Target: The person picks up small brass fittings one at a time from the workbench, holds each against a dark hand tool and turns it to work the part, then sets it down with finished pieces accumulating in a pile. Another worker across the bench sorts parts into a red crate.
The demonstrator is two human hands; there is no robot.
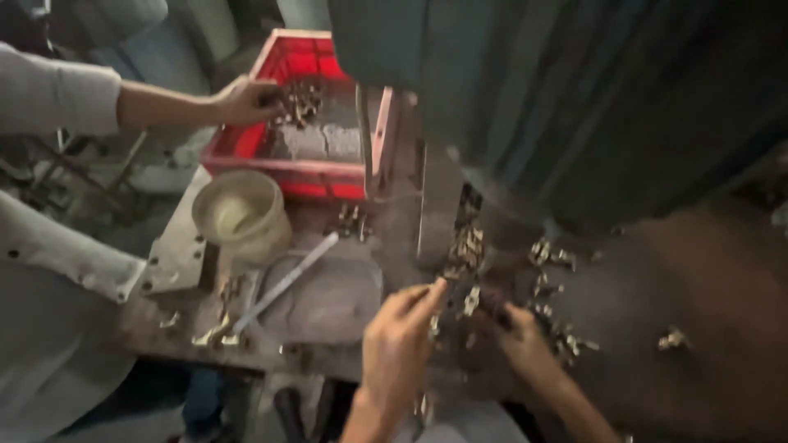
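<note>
Left hand (400,332) pinches a small brass part (433,326) at the bench's (328,312) front edge; right hand (521,336) (fingers curled) grips another (471,300).

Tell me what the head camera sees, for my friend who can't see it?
Two hands, left hand and right hand, pick among small brass fittings scattered on a grimy metal workbench. Beyond them, another person's hand reaches into a red crate, beside a round pale bowl.

Dim workshop view, softened throughout by motion blur.
Weak light from the upper left brightens the red crate (283,156) and pale bowl (240,215); the right side sinks into deep shadow, and small metal parts (469,246) glint faintly.
</note>
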